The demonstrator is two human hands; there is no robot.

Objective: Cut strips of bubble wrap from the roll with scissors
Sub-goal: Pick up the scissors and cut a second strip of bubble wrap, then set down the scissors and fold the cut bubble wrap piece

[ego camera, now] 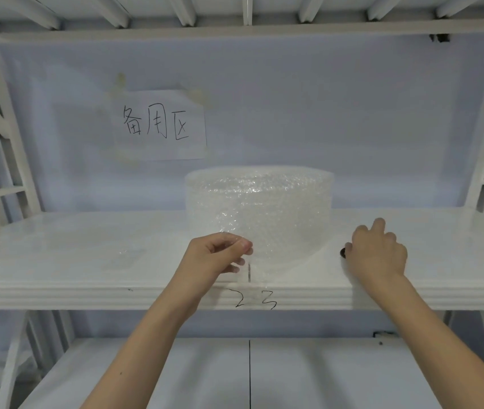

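Note:
A clear bubble wrap roll (260,199) stands upright on the white shelf (87,261), near its middle. A loose sheet of the wrap hangs from the roll down toward the shelf's front edge. My left hand (220,255) pinches the left edge of that loose sheet between thumb and fingers. My right hand (378,252) rests palm down on the shelf to the right of the roll, over a dark object (343,252) of which only a small black part shows at the thumb side. Whether this is the scissors cannot be told.
A paper sign (161,125) with handwritten characters is taped to the back wall. White rack posts stand at both sides. Another shelf (176,373) lies below, and the shelf front carries handwritten digits (255,301).

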